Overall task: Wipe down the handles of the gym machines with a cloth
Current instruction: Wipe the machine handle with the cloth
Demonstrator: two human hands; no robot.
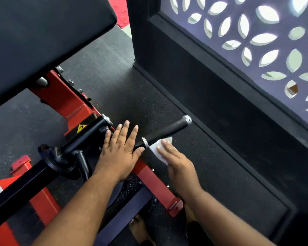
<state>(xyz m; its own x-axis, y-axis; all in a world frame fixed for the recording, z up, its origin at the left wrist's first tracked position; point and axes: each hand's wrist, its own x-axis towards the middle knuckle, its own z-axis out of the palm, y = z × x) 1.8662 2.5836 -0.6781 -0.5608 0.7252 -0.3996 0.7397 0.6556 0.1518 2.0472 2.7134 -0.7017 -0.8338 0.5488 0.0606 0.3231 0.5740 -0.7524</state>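
A black rubber handle (169, 130) with silver end rings sticks out to the right from a red and black gym machine (66, 102). My left hand (120, 148) lies flat with straight fingers on the bar just left of the handle's inner ring. A white cloth (158, 150) is pressed against the near end of the handle under the straight fingers of my right hand (178, 164). Part of the cloth is hidden under that hand.
A large black seat pad (34, 41) overhangs at the upper left. A dark raised ledge (220, 107) and a purple wall with leaf-shaped cut-outs (256, 41) run along the right. Speckled black rubber floor (128, 96) lies between. My bare feet (140, 231) show at the bottom.
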